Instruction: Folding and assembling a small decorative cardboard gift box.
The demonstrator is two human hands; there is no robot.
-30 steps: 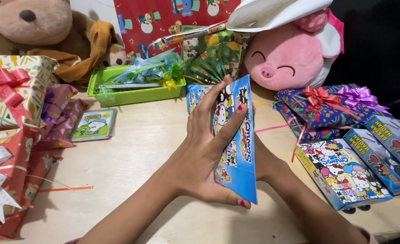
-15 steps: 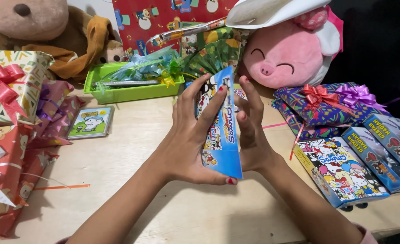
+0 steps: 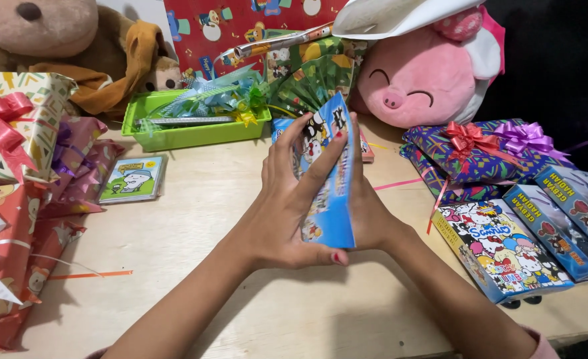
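A flat blue box point(image 3: 330, 199) with cartoon figures stands on edge above the middle of the table point(image 3: 194, 219), held between both hands and turned so that its narrow side faces the camera. The left hand point(image 3: 287, 213) lies against the box's left face, fingers stretched up along it and thumb curled under the bottom corner. The right hand point(image 3: 367, 206) presses on the far face; only its palm edge and fingertips show past the box. So the box is squeezed flat between two open palms rather than pinched by fingertips.

Behind the box, a green tray point(image 3: 174, 133) sits on the table with ribbon and clear wrap in it. Beside the tray, to the left, lies a small card point(image 3: 133, 178) with a cartoon figure. A pink pig plush point(image 3: 420, 80) leans at the back right, under a white hat point(image 3: 400, 16). A brown plush point(image 3: 48, 33) sits at the back left.

To the right of the hands, well apart from them, a wrapped gift point(image 3: 480, 156) carries a red bow and a purple bow. In front of it lie three more boxes point(image 3: 540, 233) side by side. Along the left edge are stacked gifts point(image 3: 14, 166) in patterned paper, the top one with a red ribbon. An orange strip point(image 3: 91, 274) lies on the table near them.
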